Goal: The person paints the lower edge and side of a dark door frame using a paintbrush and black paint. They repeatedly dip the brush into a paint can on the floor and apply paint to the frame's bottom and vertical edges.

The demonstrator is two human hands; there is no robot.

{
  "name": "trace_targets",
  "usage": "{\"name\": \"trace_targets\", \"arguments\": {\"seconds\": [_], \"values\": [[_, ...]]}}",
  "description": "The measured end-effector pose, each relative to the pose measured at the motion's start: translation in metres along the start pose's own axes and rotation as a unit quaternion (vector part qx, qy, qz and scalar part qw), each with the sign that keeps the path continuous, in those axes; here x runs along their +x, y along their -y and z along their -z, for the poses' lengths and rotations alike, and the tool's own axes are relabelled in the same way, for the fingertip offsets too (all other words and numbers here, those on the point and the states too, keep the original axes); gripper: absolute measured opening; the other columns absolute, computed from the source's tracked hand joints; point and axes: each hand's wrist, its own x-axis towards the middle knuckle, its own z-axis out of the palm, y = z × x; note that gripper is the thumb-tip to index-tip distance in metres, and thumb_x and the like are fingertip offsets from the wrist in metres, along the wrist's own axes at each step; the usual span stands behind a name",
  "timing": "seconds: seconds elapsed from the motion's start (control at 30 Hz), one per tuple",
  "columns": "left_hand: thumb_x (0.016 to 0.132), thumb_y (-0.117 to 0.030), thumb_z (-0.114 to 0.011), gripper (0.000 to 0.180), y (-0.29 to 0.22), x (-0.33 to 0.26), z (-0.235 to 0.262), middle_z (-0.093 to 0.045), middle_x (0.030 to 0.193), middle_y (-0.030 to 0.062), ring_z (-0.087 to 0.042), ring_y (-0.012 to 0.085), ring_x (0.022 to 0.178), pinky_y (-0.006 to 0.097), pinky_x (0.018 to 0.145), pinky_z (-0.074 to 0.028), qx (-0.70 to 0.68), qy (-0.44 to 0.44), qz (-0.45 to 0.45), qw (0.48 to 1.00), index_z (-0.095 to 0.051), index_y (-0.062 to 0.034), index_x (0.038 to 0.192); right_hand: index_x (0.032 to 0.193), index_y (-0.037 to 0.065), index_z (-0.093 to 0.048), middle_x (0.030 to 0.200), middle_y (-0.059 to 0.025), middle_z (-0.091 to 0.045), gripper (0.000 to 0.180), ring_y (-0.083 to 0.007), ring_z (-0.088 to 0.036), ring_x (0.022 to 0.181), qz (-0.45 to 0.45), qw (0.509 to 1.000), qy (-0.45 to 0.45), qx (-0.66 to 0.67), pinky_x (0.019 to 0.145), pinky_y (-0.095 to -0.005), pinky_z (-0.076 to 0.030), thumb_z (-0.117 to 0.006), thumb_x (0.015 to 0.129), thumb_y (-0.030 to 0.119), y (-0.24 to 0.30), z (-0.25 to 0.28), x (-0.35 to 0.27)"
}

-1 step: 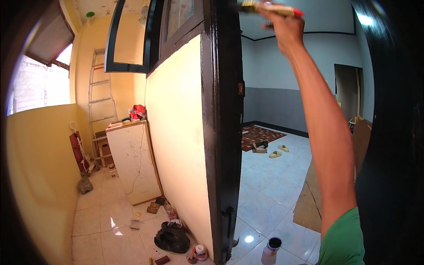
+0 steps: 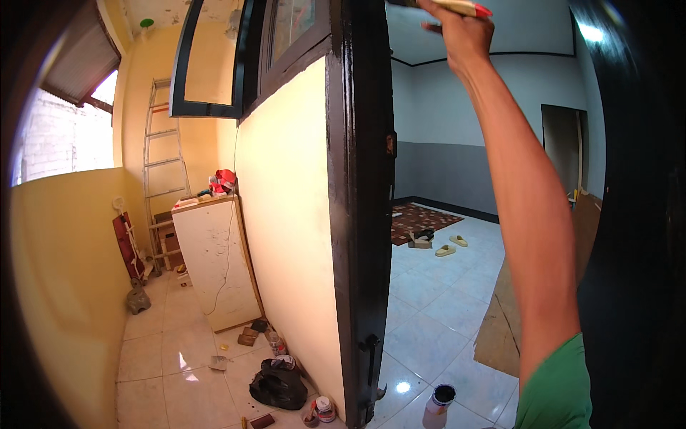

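Note:
High at the top edge, my right hand (image 2: 466,34) is closed around a paintbrush (image 2: 468,8) with a pale wooden handle and red tip. The brush head reaches left toward the upper part of a glossy black door frame (image 2: 364,186); the picture's edge cuts off most of its bristles, so contact cannot be made out. My bare right forearm comes up from a green sleeve at the lower right. Below, on the tiles beside the frame's foot, stands an uncapped container of dark paint (image 2: 439,402). My left hand is out of view.
An open black window sash (image 2: 207,107) juts out at upper left. Beyond it a ladder (image 2: 164,143) leans near a white cabinet (image 2: 214,257). A black plastic bag (image 2: 279,386) and small jar (image 2: 325,409) lie along the wall. Cardboard (image 2: 498,332) and sandals (image 2: 446,250) are right.
My right hand has risen slightly with the paintbrush, so more of the brush head is cut off by the top edge. The forearm has shifted a little.

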Motion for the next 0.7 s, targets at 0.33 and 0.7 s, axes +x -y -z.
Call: {"name": "trace_targets", "arguments": {"seconds": [0.33, 0.7], "values": [[0.087, 0.006, -0.069, 0.022, -0.008, -0.004, 0.020, -0.067, 0.121, 0.0191, -0.067, 0.0286, 0.111, 0.034, 0.093, -0.059, -0.027, 0.007, 0.016, 0.999, -0.074, 0.0026, 0.108, 0.103, 0.008, -0.079, 0.098, -0.0063, -0.078, 0.027, -0.0153, -0.075, 0.088, 0.066, 0.959, 0.239, -0.134, 0.071, -0.0303, -0.061, -0.086, 0.077, 0.003, 0.031, 0.037, -0.202], [0.086, 0.004, -0.067, 0.021, -0.027, 0.009, 0.025, -0.070, 0.117, 0.0188, -0.068, 0.0309, 0.111, 0.038, 0.094, -0.057, -0.053, 0.044, 0.017, 0.997, -0.074, 0.0027, 0.105, 0.103, 0.010, -0.081, 0.093, -0.0029, -0.078, 0.028, -0.0084, -0.062, 0.059, 0.027, 0.937, 0.232, -0.261, 0.052, -0.0238, -0.053, -0.089, 0.083, 0.026, 0.057, -0.021, -0.041]]}}
